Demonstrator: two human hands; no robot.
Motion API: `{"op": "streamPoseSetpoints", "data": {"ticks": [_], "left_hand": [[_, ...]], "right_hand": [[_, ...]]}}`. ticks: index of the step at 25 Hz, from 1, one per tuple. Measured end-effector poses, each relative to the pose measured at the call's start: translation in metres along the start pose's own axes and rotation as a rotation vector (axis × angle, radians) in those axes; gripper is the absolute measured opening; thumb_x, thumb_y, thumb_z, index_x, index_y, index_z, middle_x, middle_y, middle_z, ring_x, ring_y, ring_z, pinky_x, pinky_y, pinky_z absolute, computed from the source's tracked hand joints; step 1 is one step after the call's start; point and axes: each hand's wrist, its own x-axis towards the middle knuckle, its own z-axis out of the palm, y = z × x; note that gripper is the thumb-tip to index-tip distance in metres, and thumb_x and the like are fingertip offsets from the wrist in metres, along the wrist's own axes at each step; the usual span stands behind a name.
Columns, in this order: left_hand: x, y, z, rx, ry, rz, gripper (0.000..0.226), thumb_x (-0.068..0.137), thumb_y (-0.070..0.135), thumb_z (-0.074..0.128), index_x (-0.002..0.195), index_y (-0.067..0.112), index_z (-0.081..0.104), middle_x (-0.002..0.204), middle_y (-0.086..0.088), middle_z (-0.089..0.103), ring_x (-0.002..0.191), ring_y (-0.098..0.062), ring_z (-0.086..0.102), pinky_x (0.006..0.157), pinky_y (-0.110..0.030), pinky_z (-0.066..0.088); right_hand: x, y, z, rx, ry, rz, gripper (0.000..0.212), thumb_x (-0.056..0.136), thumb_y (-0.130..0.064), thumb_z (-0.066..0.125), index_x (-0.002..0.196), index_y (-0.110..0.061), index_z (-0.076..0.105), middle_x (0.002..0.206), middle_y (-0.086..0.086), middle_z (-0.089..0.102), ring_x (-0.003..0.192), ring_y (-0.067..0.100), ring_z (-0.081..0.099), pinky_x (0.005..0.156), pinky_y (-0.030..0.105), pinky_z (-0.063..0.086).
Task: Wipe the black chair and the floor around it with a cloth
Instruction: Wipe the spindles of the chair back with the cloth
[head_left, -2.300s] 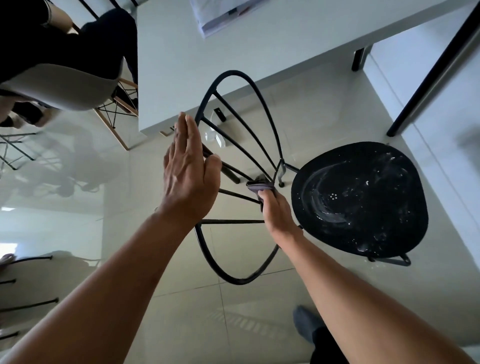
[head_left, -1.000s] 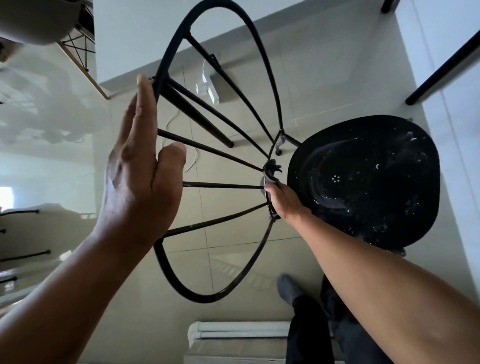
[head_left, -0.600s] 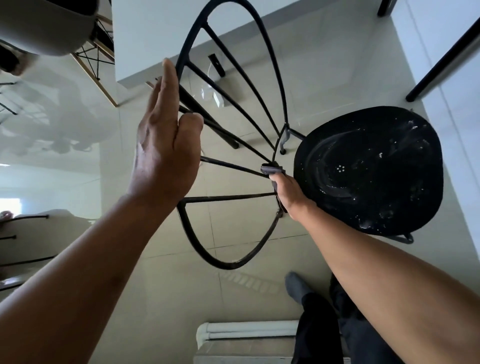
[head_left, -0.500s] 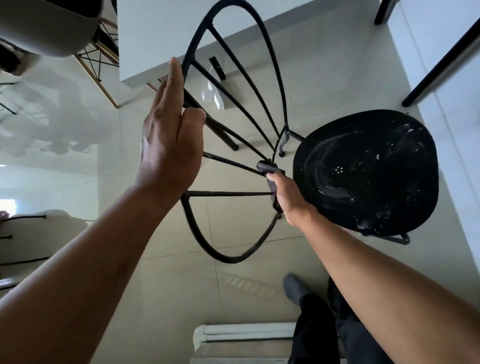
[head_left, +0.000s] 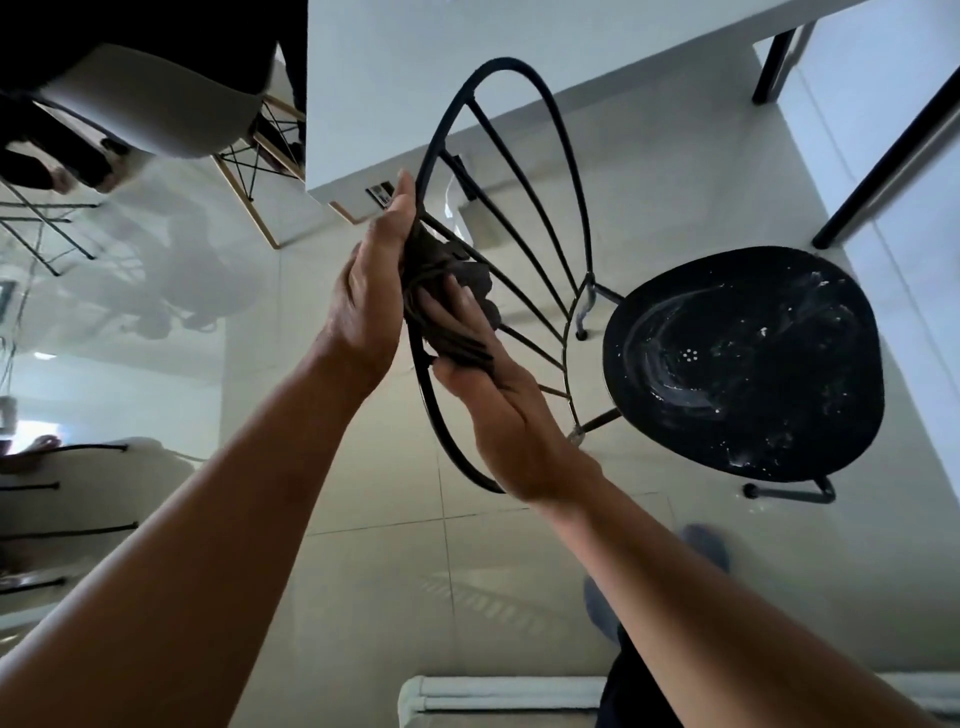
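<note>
The black chair stands on the glossy tiled floor (head_left: 363, 597), its round seat (head_left: 743, 364) streaked with white smears. Its wire backrest hoop (head_left: 563, 156) with thin spokes rises toward me. My left hand (head_left: 369, 301) rests flat against the left rim of the hoop, fingers straight. A crumpled dark grey cloth (head_left: 457, 296) lies between my two hands at that rim. My right hand (head_left: 498, 405) grips the cloth from below, fingers laid over it against the spokes.
A white table (head_left: 467, 78) stands behind the chair, with black legs (head_left: 893, 156) at the right. A grey shell chair with wooden legs (head_left: 156, 104) is at the upper left. My foot (head_left: 706, 545) and a white ribbed unit (head_left: 498, 693) are below.
My right hand has carried the cloth from the base of the spokes near the seat up and left to the hoop rim, beside my left hand, which stays on the rim.
</note>
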Motion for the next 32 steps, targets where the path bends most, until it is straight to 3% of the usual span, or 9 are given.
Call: {"op": "streamPoseSetpoints", "data": {"ticks": [3, 4, 6, 13, 16, 19, 24, 28, 32], "left_hand": [[-0.005, -0.001, 0.005, 0.147, -0.044, 0.080, 0.067, 0.101, 0.044, 0.031, 0.161, 0.018, 0.017, 0.167, 0.002, 0.020, 0.152, -0.008, 0.025, 0.124, -0.043, 0.025], [-0.006, -0.004, 0.009, 0.192, -0.032, 0.120, 0.068, 0.101, 0.041, 0.030, 0.162, 0.017, 0.011, 0.168, 0.001, 0.014, 0.153, -0.008, 0.020, 0.124, -0.042, 0.025], [-0.005, -0.008, 0.014, 0.244, 0.002, 0.180, 0.070, 0.100, 0.038, 0.031, 0.162, 0.015, 0.009, 0.169, 0.001, 0.011, 0.154, -0.008, 0.016, 0.125, -0.040, 0.022], [0.001, -0.019, 0.013, 0.251, 0.044, 0.217, 0.067, 0.100, 0.034, 0.031, 0.162, 0.018, 0.015, 0.168, 0.002, 0.016, 0.149, 0.006, 0.021, 0.123, -0.029, 0.023], [0.001, -0.020, 0.011, 0.223, 0.050, 0.186, 0.066, 0.098, 0.040, 0.032, 0.162, 0.028, 0.018, 0.167, 0.009, 0.019, 0.144, 0.010, 0.024, 0.112, -0.022, 0.028], [0.003, -0.025, 0.011, 0.260, 0.058, 0.201, 0.064, 0.100, 0.039, 0.032, 0.162, 0.027, 0.017, 0.167, 0.010, 0.019, 0.152, -0.004, 0.022, 0.117, -0.027, 0.028], [0.000, -0.025, 0.014, 0.236, 0.073, 0.219, 0.065, 0.101, 0.031, 0.033, 0.162, 0.015, 0.016, 0.168, 0.000, 0.019, 0.154, -0.008, 0.016, 0.126, -0.033, 0.019], [0.000, -0.023, 0.017, 0.243, 0.097, 0.192, 0.070, 0.096, 0.032, 0.036, 0.162, 0.020, 0.015, 0.167, 0.002, 0.021, 0.153, -0.011, 0.023, 0.125, -0.041, 0.023], [-0.003, -0.016, 0.019, 0.390, 0.143, 0.155, 0.070, 0.096, 0.022, 0.039, 0.162, 0.023, 0.015, 0.167, 0.003, 0.022, 0.153, -0.008, 0.021, 0.124, -0.031, 0.021]], "right_hand": [[-0.013, 0.058, -0.027, -0.087, 0.100, 0.231, 0.048, 0.100, -0.035, 0.049, 0.146, -0.044, 0.048, 0.155, -0.010, 0.047, 0.147, 0.012, 0.035, 0.121, 0.033, 0.025], [-0.018, 0.075, -0.040, -0.053, 0.143, 0.407, 0.034, 0.094, -0.047, 0.052, 0.126, -0.046, 0.063, 0.128, -0.012, 0.064, 0.127, 0.016, 0.053, 0.111, 0.032, 0.034], [-0.023, 0.092, -0.056, 0.016, 0.206, 0.626, 0.017, 0.089, -0.052, 0.054, 0.088, -0.038, 0.063, 0.086, -0.019, 0.056, 0.094, 0.010, 0.052, 0.095, 0.030, 0.037], [-0.031, -0.013, -0.004, 0.147, 0.053, 0.350, 0.021, 0.103, -0.024, 0.049, 0.114, -0.025, 0.067, 0.086, -0.036, 0.063, 0.090, -0.017, 0.055, 0.090, 0.010, 0.041], [-0.046, -0.025, 0.010, 0.057, -0.010, 0.187, 0.051, 0.098, -0.028, 0.043, 0.148, -0.033, 0.049, 0.147, -0.024, 0.050, 0.145, -0.004, 0.033, 0.121, 0.029, 0.030], [-0.055, 0.002, -0.003, -0.074, -0.005, 0.087, 0.058, 0.099, -0.017, 0.040, 0.155, -0.033, 0.036, 0.165, -0.019, 0.025, 0.154, -0.003, 0.011, 0.127, 0.036, 0.015], [-0.050, 0.045, -0.022, -0.142, 0.074, -0.008, 0.053, 0.100, -0.003, 0.040, 0.148, -0.021, 0.051, 0.159, -0.009, 0.043, 0.152, 0.011, 0.031, 0.124, 0.040, 0.027], [-0.036, 0.079, -0.037, 0.021, 0.248, 0.259, 0.039, 0.097, -0.001, 0.039, 0.116, -0.019, 0.068, 0.099, -0.027, 0.070, 0.095, -0.009, 0.062, 0.085, 0.017, 0.045], [-0.012, 0.129, -0.064, 0.148, 0.350, 0.531, 0.035, 0.100, -0.006, 0.040, 0.119, -0.012, 0.069, 0.107, -0.007, 0.076, 0.093, 0.004, 0.069, 0.071, 0.011, 0.047]]}}
